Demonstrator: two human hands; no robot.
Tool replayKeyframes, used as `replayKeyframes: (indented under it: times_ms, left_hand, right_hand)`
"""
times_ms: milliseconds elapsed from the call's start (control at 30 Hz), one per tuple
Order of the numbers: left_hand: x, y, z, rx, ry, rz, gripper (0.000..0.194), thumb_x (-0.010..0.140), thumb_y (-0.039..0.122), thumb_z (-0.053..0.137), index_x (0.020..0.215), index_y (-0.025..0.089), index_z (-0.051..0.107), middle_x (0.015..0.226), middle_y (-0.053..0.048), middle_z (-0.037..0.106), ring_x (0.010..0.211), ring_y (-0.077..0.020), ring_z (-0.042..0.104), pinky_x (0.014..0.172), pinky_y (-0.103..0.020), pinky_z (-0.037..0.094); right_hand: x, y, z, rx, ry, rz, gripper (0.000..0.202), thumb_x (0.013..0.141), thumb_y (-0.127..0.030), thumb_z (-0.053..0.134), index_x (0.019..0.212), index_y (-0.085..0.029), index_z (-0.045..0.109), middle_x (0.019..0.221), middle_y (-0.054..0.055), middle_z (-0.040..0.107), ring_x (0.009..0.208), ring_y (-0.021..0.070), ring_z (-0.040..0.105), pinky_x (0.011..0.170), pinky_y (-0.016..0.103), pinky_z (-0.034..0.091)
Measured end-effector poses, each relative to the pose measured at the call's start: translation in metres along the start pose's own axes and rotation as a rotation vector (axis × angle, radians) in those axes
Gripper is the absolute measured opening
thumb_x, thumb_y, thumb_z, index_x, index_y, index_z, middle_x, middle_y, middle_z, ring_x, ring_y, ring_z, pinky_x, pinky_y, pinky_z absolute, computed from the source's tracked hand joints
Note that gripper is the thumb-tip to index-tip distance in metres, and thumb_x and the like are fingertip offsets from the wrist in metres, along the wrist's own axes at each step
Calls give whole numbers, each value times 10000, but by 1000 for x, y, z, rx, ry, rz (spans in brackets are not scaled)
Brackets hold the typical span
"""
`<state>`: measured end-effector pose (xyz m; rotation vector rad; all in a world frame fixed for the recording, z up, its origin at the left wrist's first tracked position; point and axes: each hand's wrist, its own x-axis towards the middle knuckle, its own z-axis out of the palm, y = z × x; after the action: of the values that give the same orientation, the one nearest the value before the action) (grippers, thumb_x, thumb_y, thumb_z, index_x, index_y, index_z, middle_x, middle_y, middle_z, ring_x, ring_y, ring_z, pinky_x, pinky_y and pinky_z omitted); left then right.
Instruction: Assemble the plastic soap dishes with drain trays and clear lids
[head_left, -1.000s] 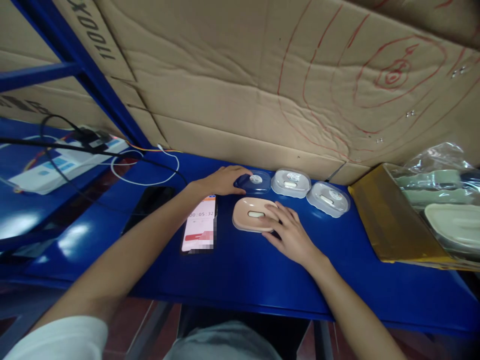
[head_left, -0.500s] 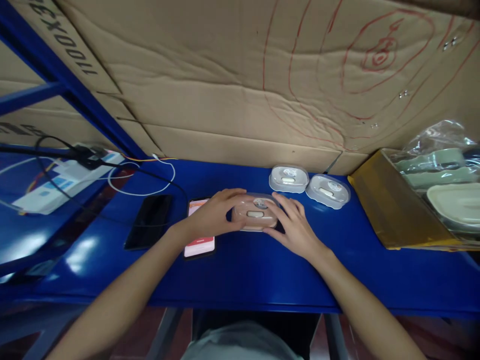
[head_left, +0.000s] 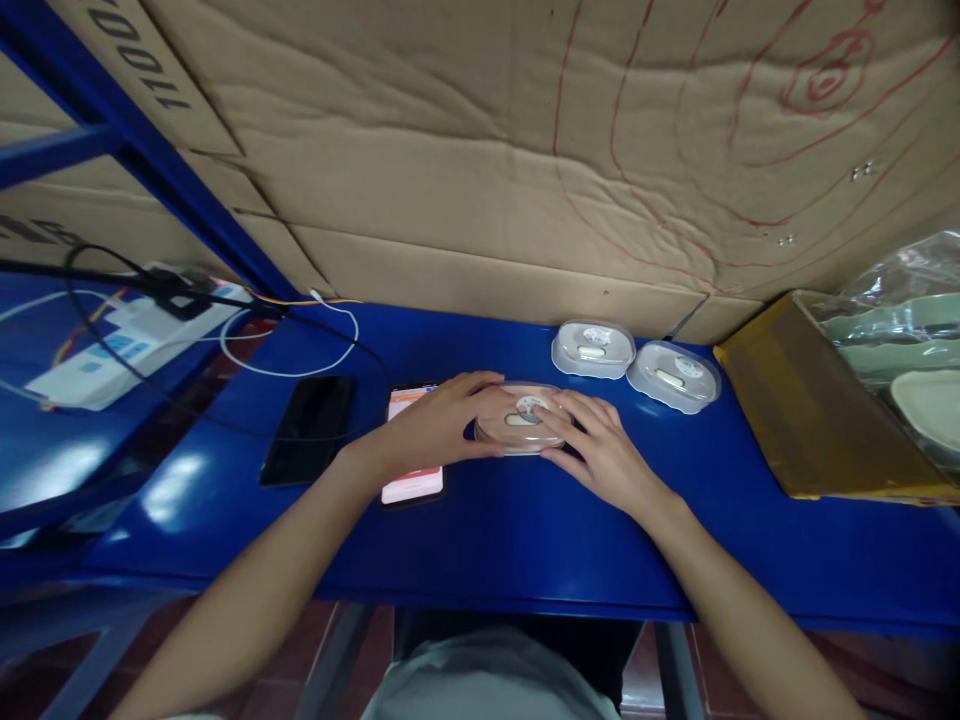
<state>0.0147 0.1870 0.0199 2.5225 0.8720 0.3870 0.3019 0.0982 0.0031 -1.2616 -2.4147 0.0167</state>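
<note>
Between my hands is a small pinkish soap box [head_left: 517,432] with a clear lid, a pale oval handle and a round sticker. My left hand [head_left: 448,420] grips its left end, thumb at the near side and fingers at the far side. My right hand [head_left: 596,437] holds the right end, its fingers over the lid by the sticker. Farther back stand two similar white boxes with clear lids, a left one [head_left: 611,358] and a right one [head_left: 694,392], side by side and apart from my hands.
A lit phone [head_left: 414,488] lies partly beneath my left forearm, beside a dark phone [head_left: 304,440]. Cables and a white power strip [head_left: 90,375] are at the left. On the right, a cardboard box [head_left: 795,420] holds wrapped green and cream items. A cardboard wall [head_left: 420,180] backs the blue table [head_left: 525,550].
The view has shifted slightly. Both hands stay around the pinkish box, and the right fingers now lie a little more over its lid.
</note>
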Motion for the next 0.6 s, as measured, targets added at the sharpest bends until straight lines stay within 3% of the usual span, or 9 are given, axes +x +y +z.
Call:
replayKeyframes:
  times_ms: [167, 467, 600]
  left_hand:
    - [0, 3, -3, 71, -15, 7, 666, 870, 490, 856, 1449, 289, 597, 1574, -118, 532, 1413, -344, 555, 1174, -468, 474]
    - [-6, 7, 0, 188, -45, -38, 777, 868, 478, 870, 1532, 296, 512, 1635, -143, 495, 1447, -352, 545, 1180, -489, 485]
    - [-6, 7, 1, 209, -40, -46, 684, 945, 474, 784, 1541, 288, 505, 1664, -147, 464, 1462, -345, 539, 1190, -485, 481]
  right_hand:
    - [2, -2, 3, -40, 0, -18, 565, 1101, -374, 546, 1643, -296, 408, 1584, 121, 560, 1490, 302, 473, 1181, 514, 400]
    - [2, -5, 7, -130, -28, -1, 574, 1111, -316, 513, 1664, -337, 361, 1616, 101, 537, 1505, 311, 454, 1200, 541, 355]
    - [4, -8, 7, -126, -24, 10, 619, 1108, -274, 505, 1688, -346, 302, 1627, 107, 526, 1505, 313, 458, 1198, 545, 356]
